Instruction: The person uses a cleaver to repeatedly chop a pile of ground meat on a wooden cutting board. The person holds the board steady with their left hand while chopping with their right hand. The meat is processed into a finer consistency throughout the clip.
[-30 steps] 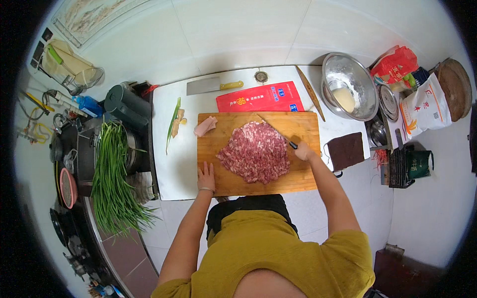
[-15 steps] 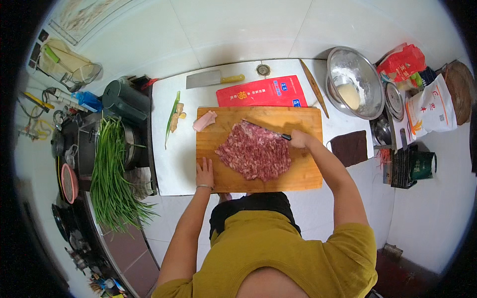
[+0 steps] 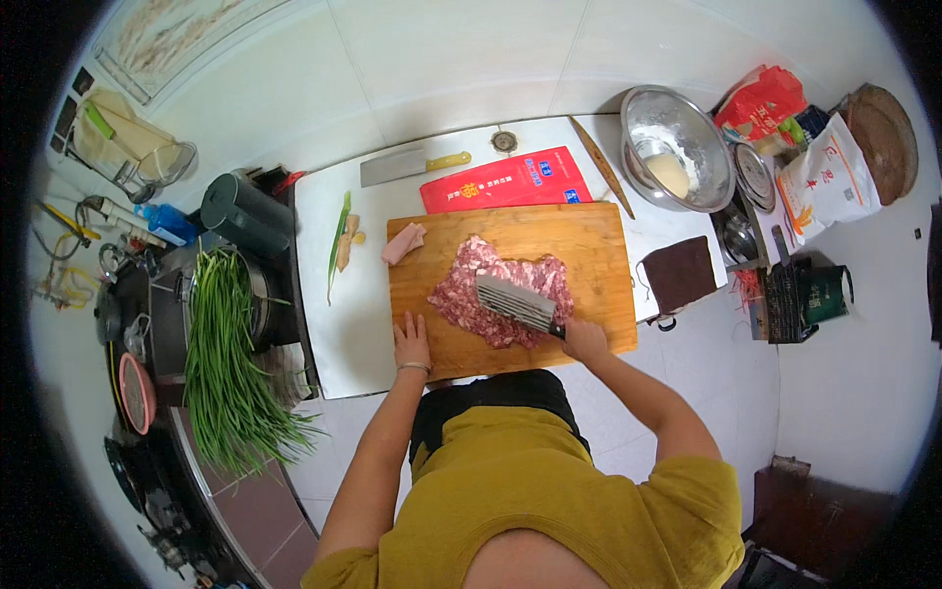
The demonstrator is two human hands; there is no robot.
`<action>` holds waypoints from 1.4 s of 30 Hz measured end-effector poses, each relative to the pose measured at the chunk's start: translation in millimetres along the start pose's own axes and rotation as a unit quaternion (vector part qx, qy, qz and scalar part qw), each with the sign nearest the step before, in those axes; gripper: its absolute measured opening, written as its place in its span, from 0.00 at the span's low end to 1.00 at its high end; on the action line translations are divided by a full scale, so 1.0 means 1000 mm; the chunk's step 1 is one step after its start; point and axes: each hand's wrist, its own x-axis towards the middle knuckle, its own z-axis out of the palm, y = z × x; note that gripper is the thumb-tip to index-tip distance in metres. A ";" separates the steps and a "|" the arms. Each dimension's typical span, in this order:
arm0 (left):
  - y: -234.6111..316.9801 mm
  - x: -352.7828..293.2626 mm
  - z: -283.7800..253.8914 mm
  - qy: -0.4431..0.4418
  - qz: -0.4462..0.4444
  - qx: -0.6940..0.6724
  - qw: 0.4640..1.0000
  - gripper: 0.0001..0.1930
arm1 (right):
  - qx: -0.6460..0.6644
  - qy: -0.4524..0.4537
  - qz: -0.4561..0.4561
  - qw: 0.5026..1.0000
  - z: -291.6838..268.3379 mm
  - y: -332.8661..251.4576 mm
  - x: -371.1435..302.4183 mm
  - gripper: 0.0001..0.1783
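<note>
Chopped pinkish-red meat (image 3: 461,280) is spread over the middle of a wooden cutting board (image 3: 603,255). My right hand (image 3: 586,341) grips the dark handle of a cleaver (image 3: 515,301). Its broad blade lies tilted over the meat, its flat face turned up, with the tip pointing left. My left hand (image 3: 411,341) rests on the board's near left corner, fingers spread, left of the meat and holding nothing. A pale pink piece of meat or skin (image 3: 404,243) sits at the board's far left corner.
A second cleaver (image 3: 407,167) with a wooden handle and a red packet (image 3: 510,182) lie beyond the board. Ginger (image 3: 345,245) and a green onion (image 3: 339,236) are to its left. At right stand a metal bowl (image 3: 716,177) with dough and a brown cloth (image 3: 682,275). Chives (image 3: 231,353) hang at far left.
My right hand has moved nearer to me with the cleaver, and the blade has turned from edge-on to flat-side up. The meat's far right part has been pulled inward. My left hand stays put.
</note>
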 end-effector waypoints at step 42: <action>0.000 0.004 -0.009 -0.023 0.020 0.023 0.999 0.56 | 0.384 0.057 0.297 0.872 0.039 -0.030 -0.016 0.17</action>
